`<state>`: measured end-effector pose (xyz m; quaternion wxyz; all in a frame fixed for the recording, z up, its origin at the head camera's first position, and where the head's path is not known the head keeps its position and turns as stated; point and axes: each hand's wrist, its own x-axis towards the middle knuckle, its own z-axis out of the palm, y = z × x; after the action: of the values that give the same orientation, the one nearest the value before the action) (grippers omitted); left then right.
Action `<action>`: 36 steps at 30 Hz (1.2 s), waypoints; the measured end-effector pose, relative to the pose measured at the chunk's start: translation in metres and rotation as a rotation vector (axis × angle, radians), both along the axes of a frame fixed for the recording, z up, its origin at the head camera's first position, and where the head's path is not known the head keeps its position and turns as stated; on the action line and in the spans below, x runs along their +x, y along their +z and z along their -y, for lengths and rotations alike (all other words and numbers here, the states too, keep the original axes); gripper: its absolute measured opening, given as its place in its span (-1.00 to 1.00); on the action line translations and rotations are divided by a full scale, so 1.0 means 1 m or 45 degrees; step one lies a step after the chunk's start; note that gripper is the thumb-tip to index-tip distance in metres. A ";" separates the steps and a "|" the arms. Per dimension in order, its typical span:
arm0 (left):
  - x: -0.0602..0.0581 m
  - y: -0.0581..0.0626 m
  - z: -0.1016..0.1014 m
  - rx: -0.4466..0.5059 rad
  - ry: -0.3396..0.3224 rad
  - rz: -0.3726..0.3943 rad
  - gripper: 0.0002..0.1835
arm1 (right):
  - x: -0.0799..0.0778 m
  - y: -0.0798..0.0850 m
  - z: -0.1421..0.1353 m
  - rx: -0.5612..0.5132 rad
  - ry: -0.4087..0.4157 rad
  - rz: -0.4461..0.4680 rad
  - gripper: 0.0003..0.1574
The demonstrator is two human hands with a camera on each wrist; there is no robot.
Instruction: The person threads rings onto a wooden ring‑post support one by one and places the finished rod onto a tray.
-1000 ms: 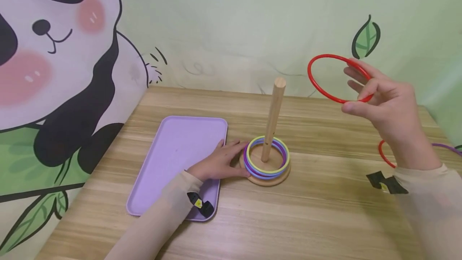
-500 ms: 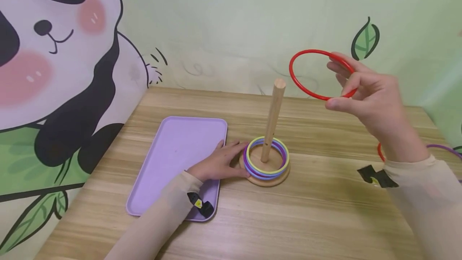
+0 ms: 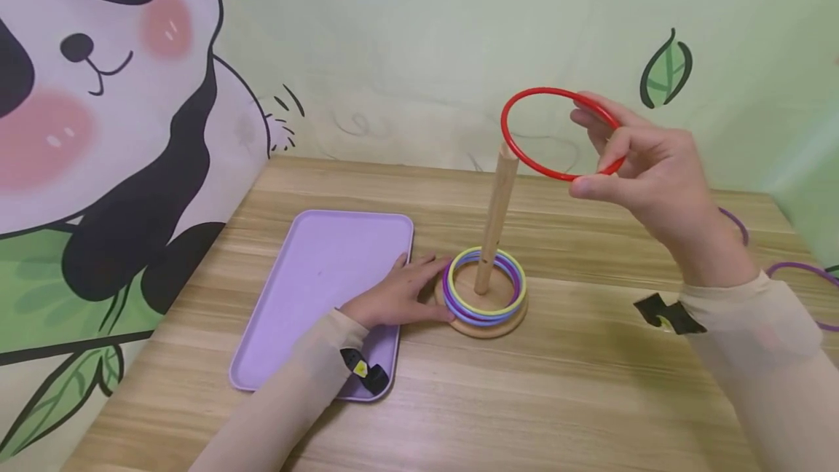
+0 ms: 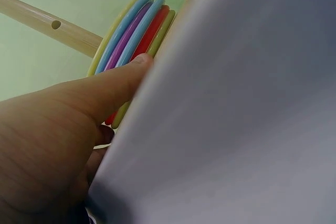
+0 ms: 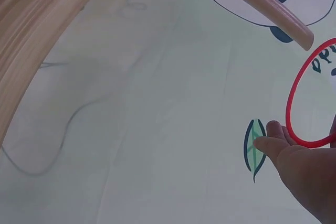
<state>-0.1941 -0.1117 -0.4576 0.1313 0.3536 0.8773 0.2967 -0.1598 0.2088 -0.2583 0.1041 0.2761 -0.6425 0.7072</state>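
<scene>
My right hand [image 3: 662, 173] pinches a thin red ring [image 3: 503, 122] between thumb and fingers, holding it tilted in the air. The ring's left edge overlaps the top of an upright wooden peg [image 3: 498, 210] in the head view; in the right wrist view the peg's tip [image 5: 304, 40] appears just outside the red ring [image 5: 289, 103]. Several coloured rings [image 4: 123, 38] lie stacked around the peg's foot, a yellow one on top. At the round wooden base [image 3: 488, 331], my left hand [image 3: 396, 297] rests with thumb and fingers spread along its left side, the thumb touching the rings.
A purple tray [image 3: 321, 275] lies on the wooden table [image 3: 557, 399] under my left forearm. Purple rings [image 3: 802, 266] lie at the right, partly hidden by my right arm. A wall painted with a panda [image 3: 105, 115] stands behind the table.
My right hand has moved left with the red ring, from well right of the peg to its top in the head view. The left hand has stayed at the base.
</scene>
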 end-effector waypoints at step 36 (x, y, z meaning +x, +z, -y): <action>-0.001 -0.003 0.001 0.008 -0.017 -0.011 0.03 | 0.011 -0.098 0.021 0.695 -0.292 -0.215 -0.49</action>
<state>-0.1951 -0.1129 -0.4604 0.1284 0.3613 0.8745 0.2971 -0.1488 0.1879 -0.3567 0.1585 0.2774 -0.8246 0.4668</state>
